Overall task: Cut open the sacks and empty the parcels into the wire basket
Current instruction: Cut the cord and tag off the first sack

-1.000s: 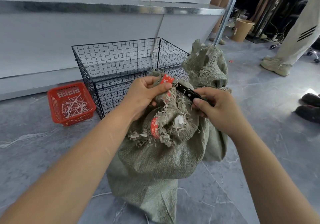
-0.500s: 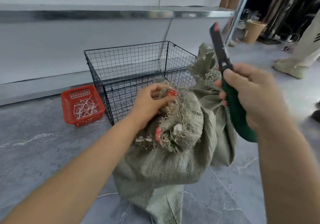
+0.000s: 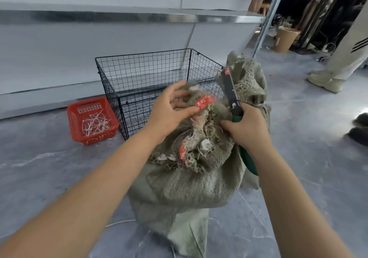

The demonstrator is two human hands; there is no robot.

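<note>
A red crate [image 3: 92, 121] sits left of the wire basket [image 3: 143, 78]. Our left hand [image 3: 169, 112] rests, fingers spread, on the frayed neck of the sack [image 3: 195, 178], which stands just before that basket. Our right hand [image 3: 249, 130] clenches the knife [image 3: 231, 90], blade pointing up.

Bright, even light; pale sheen on the floor [image 3: 318, 158] at three o'clock. The shelf [image 3: 119, 16] edge bows, and the centre is slightly blurred.
</note>
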